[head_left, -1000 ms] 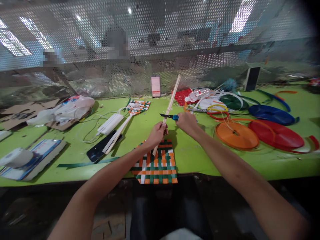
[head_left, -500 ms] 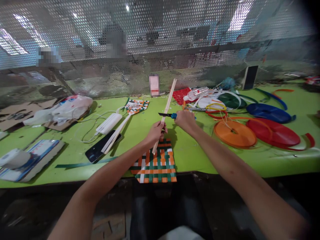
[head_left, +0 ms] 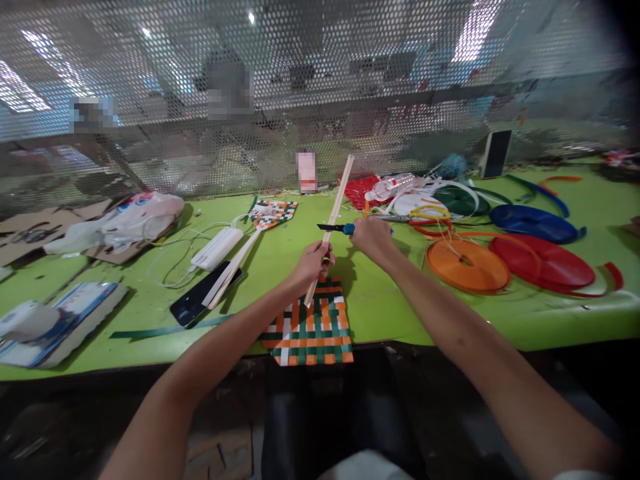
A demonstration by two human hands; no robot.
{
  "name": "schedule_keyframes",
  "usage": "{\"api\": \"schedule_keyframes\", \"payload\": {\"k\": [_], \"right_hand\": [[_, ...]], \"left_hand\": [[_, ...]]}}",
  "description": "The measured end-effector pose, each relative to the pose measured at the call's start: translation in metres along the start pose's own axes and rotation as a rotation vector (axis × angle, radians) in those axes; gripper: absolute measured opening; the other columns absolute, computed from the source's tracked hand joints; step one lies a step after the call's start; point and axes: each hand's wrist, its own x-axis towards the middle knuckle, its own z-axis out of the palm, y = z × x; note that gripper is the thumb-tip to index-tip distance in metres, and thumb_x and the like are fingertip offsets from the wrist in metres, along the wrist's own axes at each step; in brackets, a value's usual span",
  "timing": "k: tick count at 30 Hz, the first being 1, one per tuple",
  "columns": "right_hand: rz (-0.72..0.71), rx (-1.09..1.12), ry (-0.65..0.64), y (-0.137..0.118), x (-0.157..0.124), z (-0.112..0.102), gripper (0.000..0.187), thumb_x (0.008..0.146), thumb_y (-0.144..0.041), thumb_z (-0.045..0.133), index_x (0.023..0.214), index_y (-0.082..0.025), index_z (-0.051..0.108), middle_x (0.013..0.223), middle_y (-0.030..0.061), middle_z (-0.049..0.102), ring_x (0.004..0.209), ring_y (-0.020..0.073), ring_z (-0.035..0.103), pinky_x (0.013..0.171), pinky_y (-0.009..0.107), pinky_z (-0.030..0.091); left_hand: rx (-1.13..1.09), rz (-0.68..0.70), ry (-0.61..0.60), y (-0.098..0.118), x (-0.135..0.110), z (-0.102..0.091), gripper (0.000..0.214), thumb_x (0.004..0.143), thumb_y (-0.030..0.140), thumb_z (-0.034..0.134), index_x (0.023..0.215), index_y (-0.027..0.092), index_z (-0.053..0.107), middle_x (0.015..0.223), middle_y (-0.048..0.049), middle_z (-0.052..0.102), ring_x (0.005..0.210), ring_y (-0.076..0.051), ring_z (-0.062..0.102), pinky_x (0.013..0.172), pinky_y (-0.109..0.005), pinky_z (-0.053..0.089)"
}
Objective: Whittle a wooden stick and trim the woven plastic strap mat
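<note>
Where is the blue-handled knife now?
In the head view, mid-table: the right hand holds the knife, its blade crossing the wooden stick held by the left hand.

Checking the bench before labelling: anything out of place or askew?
The woven mat overhangs the table's front edge, its lower part unsupported. A dark phone lies under the handle of a second woven piece. Otherwise: left hand grips a stick, right hand holds a knife across it.

One head-worn camera looks forward and down, close over the green table [head_left: 150,313], facing a perforated screen [head_left: 320,100].
</note>
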Motion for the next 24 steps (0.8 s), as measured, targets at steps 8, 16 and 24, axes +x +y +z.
{"api": "schedule_keyframes", "payload": {"k": [8,16,24], "right_hand": [[0.013,-0.043,0.052,0.004,0.002,0.001,0.03,0.092,-0.027,0.056,0.106,-0.014,0.079,0.097,0.0182,0.076,0.094,0.0339,0.072,0.077,0.036,0.048],[0.039,-0.058,0.061,0.009,0.005,0.002,0.033,0.092,-0.025,0.055,0.111,-0.013,0.079,0.102,0.0201,0.076,0.097,0.0328,0.07,0.081,0.037,0.046],[0.107,-0.02,0.095,0.027,0.014,0.009,0.03,0.092,-0.027,0.059,0.109,-0.012,0.078,0.101,0.0204,0.076,0.096,0.0334,0.072,0.081,0.037,0.049]], "left_hand": [[-0.013,-0.005,0.009,0.0,0.0,0.001,0.024,0.108,0.027,0.042,0.087,0.018,0.051,0.063,0.0027,0.057,0.036,-0.004,0.031,0.035,-0.015,0.022],[-0.021,-0.006,-0.004,0.0,-0.001,0.001,0.024,0.107,0.027,0.045,0.086,0.018,0.051,0.064,0.0026,0.057,0.036,-0.004,0.03,0.035,-0.016,0.024],[-0.018,-0.037,-0.028,-0.003,-0.005,0.002,0.023,0.106,0.028,0.046,0.086,0.018,0.051,0.064,0.0021,0.056,0.037,-0.004,0.03,0.036,-0.016,0.022]]}}
